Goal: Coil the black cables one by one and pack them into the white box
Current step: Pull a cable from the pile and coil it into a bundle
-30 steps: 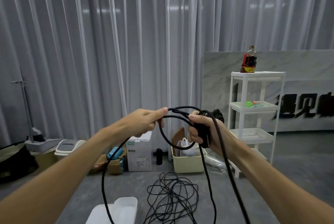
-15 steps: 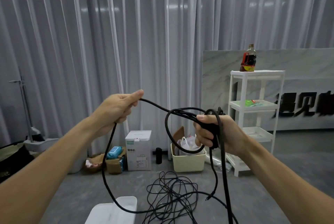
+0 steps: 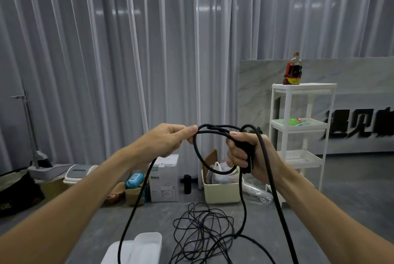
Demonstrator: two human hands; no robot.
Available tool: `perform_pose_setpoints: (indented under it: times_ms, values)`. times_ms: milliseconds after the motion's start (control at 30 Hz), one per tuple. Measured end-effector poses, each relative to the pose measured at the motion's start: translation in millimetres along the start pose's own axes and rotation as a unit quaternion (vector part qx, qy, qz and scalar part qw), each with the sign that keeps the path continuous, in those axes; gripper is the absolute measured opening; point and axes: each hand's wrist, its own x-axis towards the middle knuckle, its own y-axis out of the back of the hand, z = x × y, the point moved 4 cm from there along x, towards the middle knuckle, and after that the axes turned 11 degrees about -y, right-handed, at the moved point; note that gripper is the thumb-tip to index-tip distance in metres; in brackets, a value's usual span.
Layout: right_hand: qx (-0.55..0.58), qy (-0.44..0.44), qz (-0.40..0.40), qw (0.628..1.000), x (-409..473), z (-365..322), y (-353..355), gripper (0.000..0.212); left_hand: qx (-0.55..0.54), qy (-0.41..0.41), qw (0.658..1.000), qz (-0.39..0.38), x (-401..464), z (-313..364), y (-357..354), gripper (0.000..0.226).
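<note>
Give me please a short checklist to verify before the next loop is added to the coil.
1. Right hand holds the gathered loops: ok.
2. Left hand pinches the thick cable: ok.
3. Free length hangs without knots: cannot tell, it leaves the frame.
4. Thick cable separate from the thin cable pile on the floor: not ok, it crosses the pile.
5. White box is near: ok.

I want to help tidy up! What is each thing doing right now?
left hand: pinches the thick black cable
right hand: grips the cable's gathered loops
thick black cable: partly coiled, rest hanging down
thin black cable: tangled on the floor
white box: open, no cable inside that shows
sauce bottle: upright, capped, on the white shelf
</note>
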Motion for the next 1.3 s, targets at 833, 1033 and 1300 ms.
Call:
perform_pose_setpoints:
  times_ms: [833,1033,1300]
  values:
    - [-0.073,-0.030,0.017,0.997,12,1,14,0.025,0.023,0.016,0.999,0.024,13,-3,-9,0.054]
    - [-0.102,-0.058,0.001,0.993,2,-1,22,0.024,-0.011,0.015,0.990,0.143,0,-17,41,0.049]
    - [-0.028,-0.027,0.025,0.999,11,-7,2,0.020,0.138,0.002,0.976,0.171,-4,-30,33,0.040]
